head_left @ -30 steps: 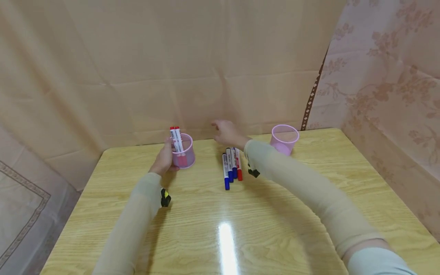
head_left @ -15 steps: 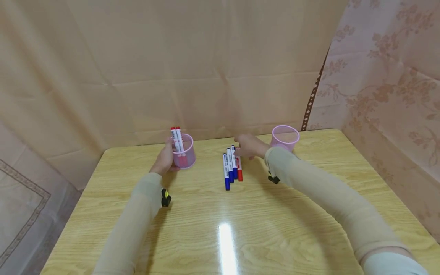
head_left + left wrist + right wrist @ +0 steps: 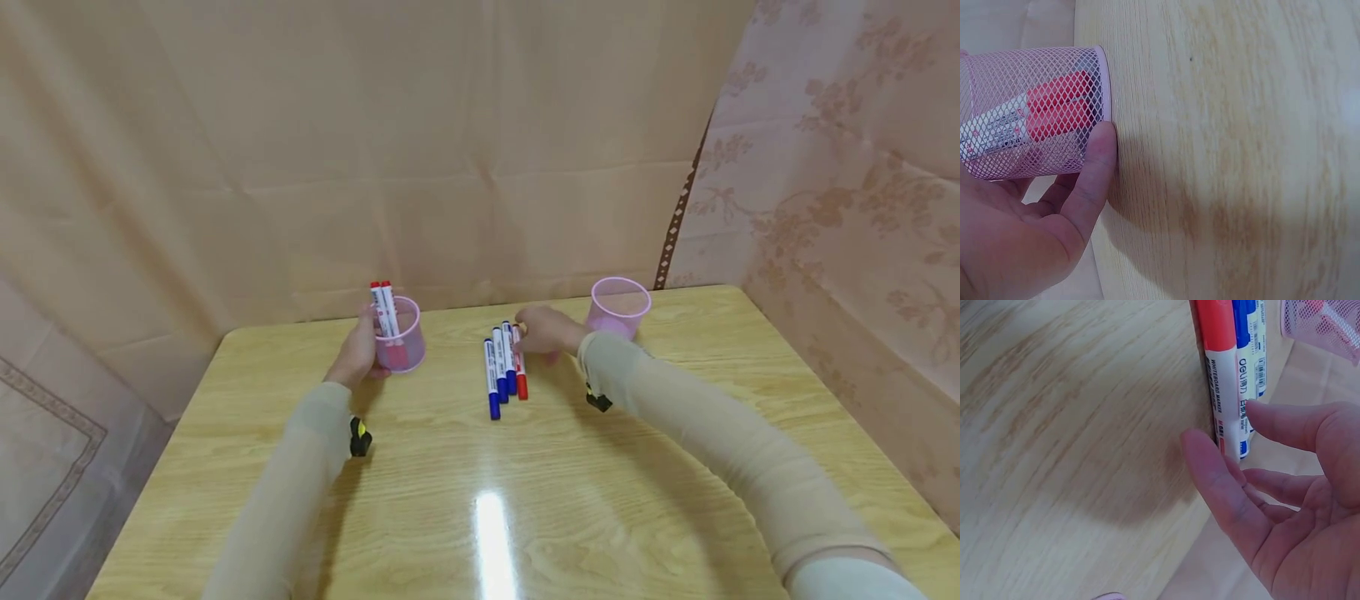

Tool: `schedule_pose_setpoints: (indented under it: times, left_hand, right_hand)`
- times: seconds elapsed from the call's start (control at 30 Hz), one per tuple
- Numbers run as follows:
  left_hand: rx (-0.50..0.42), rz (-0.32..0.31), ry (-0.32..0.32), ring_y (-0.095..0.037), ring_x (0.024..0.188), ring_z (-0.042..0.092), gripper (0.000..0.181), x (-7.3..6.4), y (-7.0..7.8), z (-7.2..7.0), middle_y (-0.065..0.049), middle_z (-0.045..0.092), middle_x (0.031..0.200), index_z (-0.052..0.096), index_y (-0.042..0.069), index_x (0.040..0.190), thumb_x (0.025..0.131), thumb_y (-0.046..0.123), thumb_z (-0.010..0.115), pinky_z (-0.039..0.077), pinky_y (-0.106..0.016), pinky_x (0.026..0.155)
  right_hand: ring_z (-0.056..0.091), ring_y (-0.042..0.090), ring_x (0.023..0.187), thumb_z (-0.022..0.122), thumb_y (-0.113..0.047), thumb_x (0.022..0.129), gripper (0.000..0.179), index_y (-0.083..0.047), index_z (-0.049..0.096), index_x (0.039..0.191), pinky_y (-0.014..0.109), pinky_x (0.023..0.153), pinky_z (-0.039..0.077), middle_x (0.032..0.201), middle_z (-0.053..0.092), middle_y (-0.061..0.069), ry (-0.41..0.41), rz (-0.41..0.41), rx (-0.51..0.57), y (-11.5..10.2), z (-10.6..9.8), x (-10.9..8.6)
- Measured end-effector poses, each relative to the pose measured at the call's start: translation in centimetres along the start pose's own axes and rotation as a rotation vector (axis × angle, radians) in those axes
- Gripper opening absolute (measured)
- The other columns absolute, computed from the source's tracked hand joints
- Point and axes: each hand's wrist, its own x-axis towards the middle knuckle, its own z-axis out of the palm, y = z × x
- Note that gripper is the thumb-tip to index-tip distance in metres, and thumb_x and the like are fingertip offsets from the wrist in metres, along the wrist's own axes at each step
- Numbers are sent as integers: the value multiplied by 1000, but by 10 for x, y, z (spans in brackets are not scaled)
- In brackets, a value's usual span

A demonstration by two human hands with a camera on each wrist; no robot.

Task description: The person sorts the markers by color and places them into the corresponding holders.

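Observation:
My left hand (image 3: 356, 350) grips a pink mesh pen holder (image 3: 1041, 147) from its left side, with a fingertip by its base rim. Two red-capped whiteboard markers (image 3: 385, 308) stand inside it. A red whiteboard marker (image 3: 1225, 400) lies on the table at the right end of a row with several blue markers (image 3: 498, 367). Over its far end is my right hand (image 3: 551, 331), fingers spread on both sides of the red marker and not closed round it. Part of that end is hidden behind the fingers in the head view.
A second pink mesh pen holder (image 3: 621, 308) stands at the back right, just beyond my right wrist. A beige curtain (image 3: 480, 167) hangs behind the far edge of the wooden table (image 3: 420, 500). Patterned cloth (image 3: 847, 208) covers the right side.
My right hand has moved right from behind the marker row, then lowered onto the far end of the red marker. The left hand has stayed on its pen holder.

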Motion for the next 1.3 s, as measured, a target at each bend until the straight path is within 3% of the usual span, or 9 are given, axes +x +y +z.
schedule_pose_setpoints:
  times: [0.43,0.63,0.7,0.8,0.9,1.3]
  left_hand:
    - [-8,-6,0,-37,117,47,94,-1,0,0,-21,36,149,30,11,157,96,74,-1,58,-42,76]
    - [-7,-4,2,-37,115,49,94,-1,0,0,-21,36,150,30,10,158,96,74,-1,58,-44,77]
    - [-6,-6,1,-37,116,49,94,-1,0,0,-21,37,150,29,10,158,96,74,-1,59,-43,76]
    - [0,-10,-1,-37,117,49,95,0,0,-1,-22,36,150,29,8,158,96,74,-1,59,-43,76]
    - [2,-9,-3,-37,118,48,95,1,-1,-1,-22,35,151,28,8,158,96,74,-1,59,-42,75]
    - [8,-4,1,-37,114,49,96,1,-3,-1,-22,38,147,30,8,157,95,75,-1,59,-40,73]
  right_hand:
    - [69,29,63,71,-19,95,65,4,43,148,40,57,60,122,61,21,0,2,-2,-2,5,2]
    - [69,28,62,71,-18,94,65,4,42,148,38,57,60,98,64,15,-10,20,8,0,5,6]
    - [70,28,61,71,-16,93,57,4,47,141,37,57,60,90,64,13,-6,22,16,1,6,7]
    - [68,24,59,71,-11,90,36,3,56,119,34,56,59,82,64,11,14,8,9,2,6,7]
    - [66,21,58,71,-8,87,23,-1,55,102,31,55,58,80,63,10,29,8,18,5,7,8]
    - [67,22,60,71,-6,89,24,-1,52,102,33,54,60,86,63,15,21,72,85,8,8,11]
